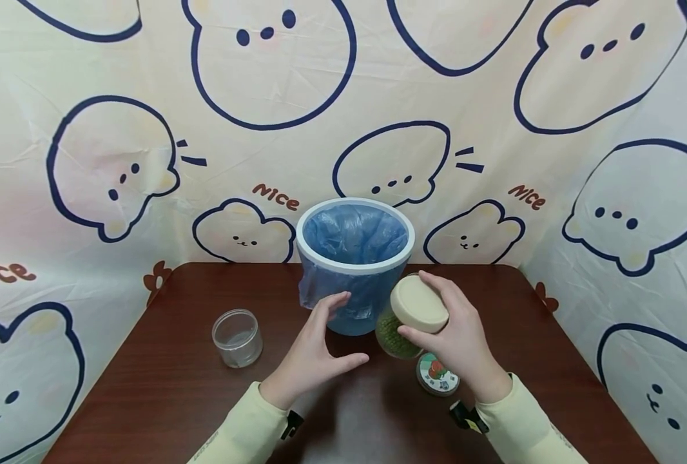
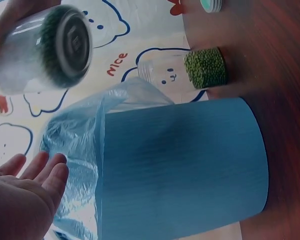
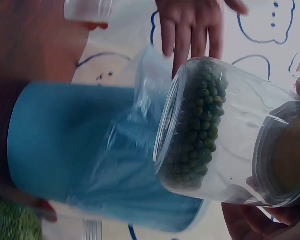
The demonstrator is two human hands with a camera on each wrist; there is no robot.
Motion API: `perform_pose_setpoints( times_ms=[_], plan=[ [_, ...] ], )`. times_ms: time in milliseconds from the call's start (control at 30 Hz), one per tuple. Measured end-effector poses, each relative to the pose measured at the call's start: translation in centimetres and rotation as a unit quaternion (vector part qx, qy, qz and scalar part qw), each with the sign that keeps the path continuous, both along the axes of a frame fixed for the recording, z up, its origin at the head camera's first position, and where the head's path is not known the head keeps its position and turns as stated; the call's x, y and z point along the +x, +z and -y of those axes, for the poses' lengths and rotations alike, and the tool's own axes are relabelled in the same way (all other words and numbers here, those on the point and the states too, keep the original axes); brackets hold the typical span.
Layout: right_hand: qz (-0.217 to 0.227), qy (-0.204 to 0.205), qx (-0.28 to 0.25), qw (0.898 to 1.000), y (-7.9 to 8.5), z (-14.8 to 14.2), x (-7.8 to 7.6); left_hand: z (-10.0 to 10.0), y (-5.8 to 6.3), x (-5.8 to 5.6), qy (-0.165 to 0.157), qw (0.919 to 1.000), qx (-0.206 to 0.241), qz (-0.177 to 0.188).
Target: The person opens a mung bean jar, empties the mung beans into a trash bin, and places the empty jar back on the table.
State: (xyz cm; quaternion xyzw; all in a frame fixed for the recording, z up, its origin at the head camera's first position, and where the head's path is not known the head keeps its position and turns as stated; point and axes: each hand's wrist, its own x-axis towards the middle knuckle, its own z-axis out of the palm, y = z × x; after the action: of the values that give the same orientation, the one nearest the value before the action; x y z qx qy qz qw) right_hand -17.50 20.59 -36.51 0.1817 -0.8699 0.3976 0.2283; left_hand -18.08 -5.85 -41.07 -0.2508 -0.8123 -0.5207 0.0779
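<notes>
My right hand holds a clear jar by its pale cream lid, fingers and thumb curled round it. A layer of green beans or peas lies at the bottom of that jar, which is raised above the table. My left hand is in the air at the front left of a blue bin, fingers spread and holding nothing. Beside the bin stands a second jar, lidless, with smaller green beans in it. Left of the bin sits a clear tub that looks empty.
A white rim tops the bin, and a thin blue bag lines it and hangs over its side. A round lid with a colourful label lies below my right hand on the brown table. Printed cloth surrounds the table.
</notes>
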Motion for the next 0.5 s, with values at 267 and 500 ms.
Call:
perform_pose_setpoints(
  times_ms=[267,500],
  plan=[
    [-0.022,0.04,0.009,0.999,-0.1,2.1,1.1,-0.5,0.1,0.4,-0.025,0.9993,-0.011,0.027],
    [-0.021,0.068,0.001,0.997,-0.7,3.2,1.7,-0.5,0.0,0.8,-0.041,0.9985,-0.021,0.029]
  ],
)
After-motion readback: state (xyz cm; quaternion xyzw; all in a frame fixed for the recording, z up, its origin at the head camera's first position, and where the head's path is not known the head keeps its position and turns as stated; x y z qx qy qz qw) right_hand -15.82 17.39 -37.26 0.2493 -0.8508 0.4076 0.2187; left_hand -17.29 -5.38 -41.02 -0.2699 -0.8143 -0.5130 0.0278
